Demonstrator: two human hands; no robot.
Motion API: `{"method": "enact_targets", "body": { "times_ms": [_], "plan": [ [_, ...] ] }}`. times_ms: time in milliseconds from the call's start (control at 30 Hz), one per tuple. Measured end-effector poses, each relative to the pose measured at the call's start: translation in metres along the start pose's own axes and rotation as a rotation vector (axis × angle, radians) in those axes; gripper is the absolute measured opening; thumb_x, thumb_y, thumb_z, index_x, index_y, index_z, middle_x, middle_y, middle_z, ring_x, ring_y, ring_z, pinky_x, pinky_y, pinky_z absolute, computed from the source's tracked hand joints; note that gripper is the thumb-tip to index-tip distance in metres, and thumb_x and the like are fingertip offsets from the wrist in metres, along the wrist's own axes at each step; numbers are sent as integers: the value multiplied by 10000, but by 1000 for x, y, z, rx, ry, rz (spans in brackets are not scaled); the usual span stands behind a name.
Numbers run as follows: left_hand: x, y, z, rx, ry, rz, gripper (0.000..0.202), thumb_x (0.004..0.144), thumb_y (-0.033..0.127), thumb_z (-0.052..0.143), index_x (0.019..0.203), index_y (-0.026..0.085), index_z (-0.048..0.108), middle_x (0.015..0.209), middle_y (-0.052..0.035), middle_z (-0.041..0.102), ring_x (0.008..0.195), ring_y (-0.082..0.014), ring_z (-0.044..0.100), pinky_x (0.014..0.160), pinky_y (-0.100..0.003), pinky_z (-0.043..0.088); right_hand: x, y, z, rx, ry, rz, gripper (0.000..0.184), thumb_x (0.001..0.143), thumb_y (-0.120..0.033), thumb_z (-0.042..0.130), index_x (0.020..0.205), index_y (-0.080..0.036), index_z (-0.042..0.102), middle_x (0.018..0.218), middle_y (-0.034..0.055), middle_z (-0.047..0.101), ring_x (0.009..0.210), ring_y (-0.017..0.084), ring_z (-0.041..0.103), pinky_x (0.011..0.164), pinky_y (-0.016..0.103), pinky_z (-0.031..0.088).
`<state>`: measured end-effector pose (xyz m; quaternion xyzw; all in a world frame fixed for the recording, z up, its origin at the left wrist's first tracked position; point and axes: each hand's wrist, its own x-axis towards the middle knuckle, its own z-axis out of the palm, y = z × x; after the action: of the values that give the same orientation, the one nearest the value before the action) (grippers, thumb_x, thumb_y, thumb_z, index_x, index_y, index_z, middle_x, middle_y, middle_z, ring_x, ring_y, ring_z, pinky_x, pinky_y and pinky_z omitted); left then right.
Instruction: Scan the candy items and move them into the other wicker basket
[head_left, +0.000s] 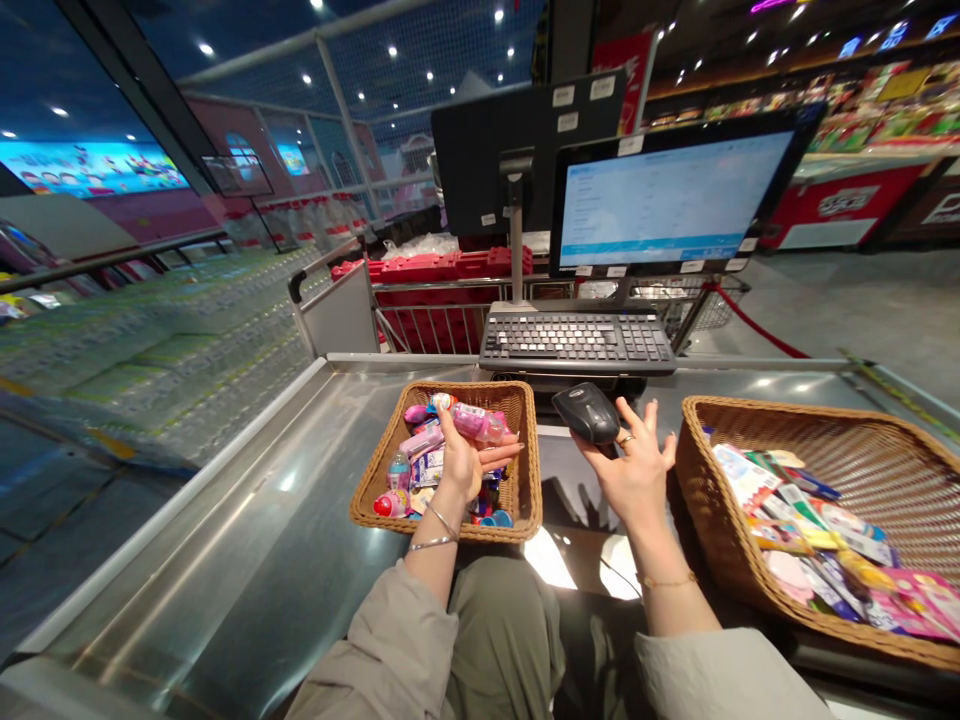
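Okay so from the left, on our metal table [247,600] sits a wicker basket [534,470] of small goods [427,468]; our left hand [461,465] is over it, half-curled at a pink bottle [478,421], can't tell if gripped. Next, a black scanner [583,408] touches our right hand [637,465], fingers fanned wide, grip unclear. Far right, another basket [862,440] holds colorful packets [817,530].

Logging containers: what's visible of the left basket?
The left basket is brown, wicker-looking and roughly rectangular, with flared sides and a thick braided rim. It stands upright on the metal counter, holding colourful small packs and bottles. The left hand is over it; whether it touches the basket is unclear.
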<state>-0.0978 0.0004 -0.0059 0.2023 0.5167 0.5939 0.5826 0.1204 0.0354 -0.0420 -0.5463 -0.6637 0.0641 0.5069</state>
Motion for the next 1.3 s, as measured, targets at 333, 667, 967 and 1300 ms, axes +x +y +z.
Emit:
{"method": "enact_targets", "body": {
  "times_ms": [333,667,967,1300],
  "plan": [
    [2,-3,10,-51,30,54,588,830,767,525,837,180,568,645,-20,662,525,-160,673,508,-274,570,0,1,-1,2,-6,7,323,838,-522,626,821,-209,706,1431,124,576,1496,384,271,1126,744,108],
    [11,0,1,460,34,334,613,676,405,849,1084,221,431,853,16,636,660,-139,640,701,-350,570,0,2,-2,-3,-4,0,314,849,-511,619,857,-207,695,1443,127,566,1500,379,264,1128,740,113],
    [11,15,2,1215,159,888,524,835,376,737,1310,257,551,1182,-89,617,1095,-278,630,971,-431,508,0,3,-2,4,14,6,356,822,-557,658,807,-204,696,1441,121,574,1491,390,286,1128,743,123],
    [24,1,0,1379,50,1096,410,930,296,646,1338,271,602,1314,-88,597,1207,-238,622,993,-367,546,1,3,-2,13,30,-8,321,830,-516,656,808,-198,697,1426,128,585,1486,396,293,1115,762,131]
  ]
}}
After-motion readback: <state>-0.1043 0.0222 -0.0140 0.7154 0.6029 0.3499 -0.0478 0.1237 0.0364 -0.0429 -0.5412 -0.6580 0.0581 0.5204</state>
